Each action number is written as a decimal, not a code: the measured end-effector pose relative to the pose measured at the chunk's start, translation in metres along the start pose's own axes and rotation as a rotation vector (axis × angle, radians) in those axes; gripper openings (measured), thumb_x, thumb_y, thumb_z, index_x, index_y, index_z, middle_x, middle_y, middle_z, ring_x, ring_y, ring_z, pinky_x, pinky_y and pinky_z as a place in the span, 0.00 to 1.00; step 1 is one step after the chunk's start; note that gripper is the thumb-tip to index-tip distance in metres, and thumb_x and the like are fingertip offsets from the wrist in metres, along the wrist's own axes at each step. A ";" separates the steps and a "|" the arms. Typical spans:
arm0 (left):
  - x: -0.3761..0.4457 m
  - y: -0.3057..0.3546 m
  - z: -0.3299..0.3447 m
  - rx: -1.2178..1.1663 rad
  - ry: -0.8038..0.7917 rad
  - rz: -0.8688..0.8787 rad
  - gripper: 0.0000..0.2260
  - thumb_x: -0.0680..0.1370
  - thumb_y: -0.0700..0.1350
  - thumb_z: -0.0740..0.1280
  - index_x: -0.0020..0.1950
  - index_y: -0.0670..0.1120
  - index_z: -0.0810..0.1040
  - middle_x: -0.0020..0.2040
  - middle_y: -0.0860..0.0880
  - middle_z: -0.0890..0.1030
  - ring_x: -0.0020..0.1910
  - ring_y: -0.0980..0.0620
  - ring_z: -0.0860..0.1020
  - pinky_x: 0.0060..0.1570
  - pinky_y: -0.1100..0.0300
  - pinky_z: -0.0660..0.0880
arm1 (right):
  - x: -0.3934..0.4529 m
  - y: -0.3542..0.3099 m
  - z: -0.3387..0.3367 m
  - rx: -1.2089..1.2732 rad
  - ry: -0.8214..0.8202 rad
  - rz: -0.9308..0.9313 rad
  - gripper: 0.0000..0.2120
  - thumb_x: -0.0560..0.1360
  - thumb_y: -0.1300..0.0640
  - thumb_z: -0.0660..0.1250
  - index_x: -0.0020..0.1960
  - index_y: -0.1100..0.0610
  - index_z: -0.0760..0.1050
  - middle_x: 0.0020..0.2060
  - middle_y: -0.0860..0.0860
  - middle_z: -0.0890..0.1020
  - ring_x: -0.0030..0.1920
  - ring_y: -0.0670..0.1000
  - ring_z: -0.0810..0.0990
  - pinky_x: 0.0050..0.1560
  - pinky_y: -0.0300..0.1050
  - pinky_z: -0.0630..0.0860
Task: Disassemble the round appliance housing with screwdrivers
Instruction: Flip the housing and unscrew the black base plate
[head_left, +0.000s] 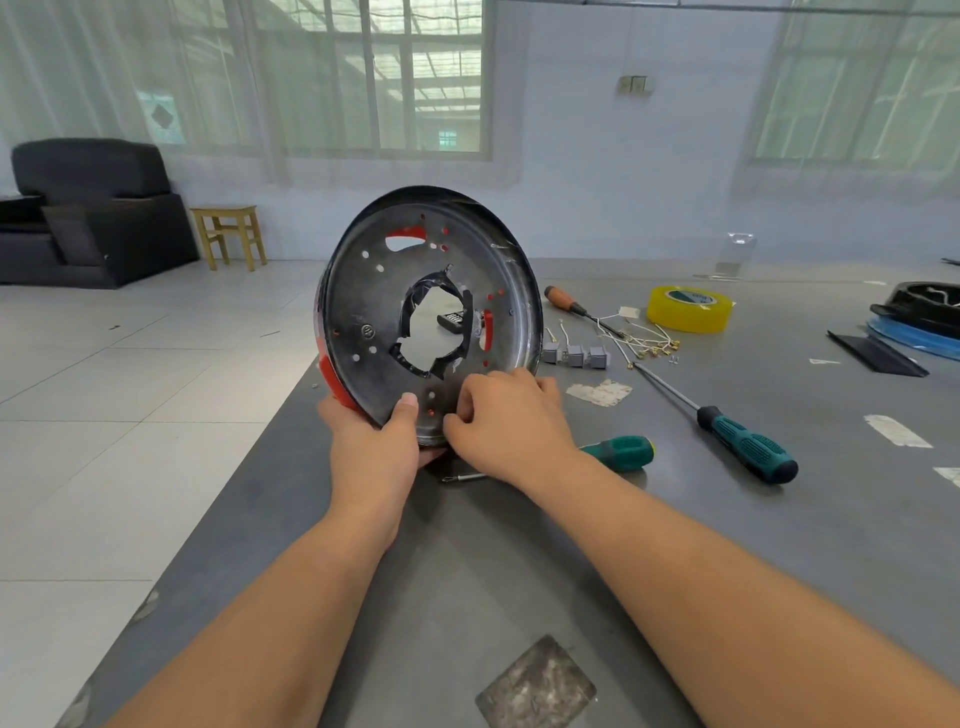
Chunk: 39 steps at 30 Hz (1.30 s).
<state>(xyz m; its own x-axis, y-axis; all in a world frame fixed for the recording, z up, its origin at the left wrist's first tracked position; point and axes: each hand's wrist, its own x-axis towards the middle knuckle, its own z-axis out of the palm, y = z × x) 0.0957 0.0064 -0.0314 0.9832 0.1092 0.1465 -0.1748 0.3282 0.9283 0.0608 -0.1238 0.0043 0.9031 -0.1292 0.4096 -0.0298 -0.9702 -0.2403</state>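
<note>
Left hand (376, 441) gripped the bottom edge of the round housing (426, 317), thumb pressed flat on the inner metal face, other fingers wrapped behind the red outer side. Housing was held upright on its edge, tilted a bit, above the near left part of the grey table (519, 571), inner side facing the camera, with a ragged hole through its middle and small holes all over. Right hand (506, 423) sat just right of the left thumb at the same bottom rim, fingers curled and pinching at something small there; what they pinched was too small to tell. Directly under the right hand lay a short green-handled screwdriver (618, 453), shaft passing beneath the wrist, tip sticking out just below the hands. Further right of the grip lay a long screwdriver (743, 444) with a dark green handle, its shaft pointing back up toward the housing. Beyond the hands, behind the housing's right edge, were three small grey parts (574, 356) with wires, then a bunch of loose wires with brass ends (652, 345), an orange-handled screwdriver (566, 303) and a yellow tape roll (690, 307). Far right edge had a black and blue cover piece (922, 322). A scrap of torn tape (600, 392) was stuck to the table just right of the right hand.
</note>
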 end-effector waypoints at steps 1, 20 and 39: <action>0.000 0.000 0.000 -0.001 0.004 -0.002 0.17 0.82 0.38 0.69 0.60 0.56 0.67 0.59 0.53 0.80 0.53 0.52 0.84 0.42 0.49 0.86 | 0.001 -0.002 0.000 0.000 -0.004 0.008 0.09 0.74 0.46 0.63 0.44 0.49 0.77 0.45 0.48 0.82 0.53 0.56 0.76 0.59 0.56 0.68; 0.001 0.007 0.001 -0.001 0.003 -0.064 0.17 0.84 0.38 0.68 0.66 0.53 0.65 0.62 0.54 0.76 0.57 0.52 0.82 0.45 0.50 0.86 | -0.004 0.064 -0.063 0.485 0.149 0.221 0.06 0.72 0.60 0.71 0.42 0.49 0.79 0.34 0.44 0.82 0.37 0.41 0.79 0.37 0.35 0.71; 0.013 0.001 -0.003 0.018 0.020 -0.073 0.22 0.83 0.37 0.69 0.74 0.50 0.67 0.70 0.49 0.78 0.63 0.45 0.83 0.45 0.46 0.86 | 0.017 0.298 -0.068 0.316 0.115 0.598 0.04 0.74 0.56 0.77 0.44 0.50 0.84 0.38 0.48 0.82 0.39 0.47 0.78 0.39 0.42 0.71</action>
<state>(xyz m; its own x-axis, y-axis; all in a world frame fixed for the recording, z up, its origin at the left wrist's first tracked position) 0.1083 0.0105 -0.0294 0.9920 0.1040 0.0712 -0.1011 0.3194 0.9422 0.0379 -0.4291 -0.0003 0.7189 -0.6617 0.2130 -0.3668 -0.6214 -0.6923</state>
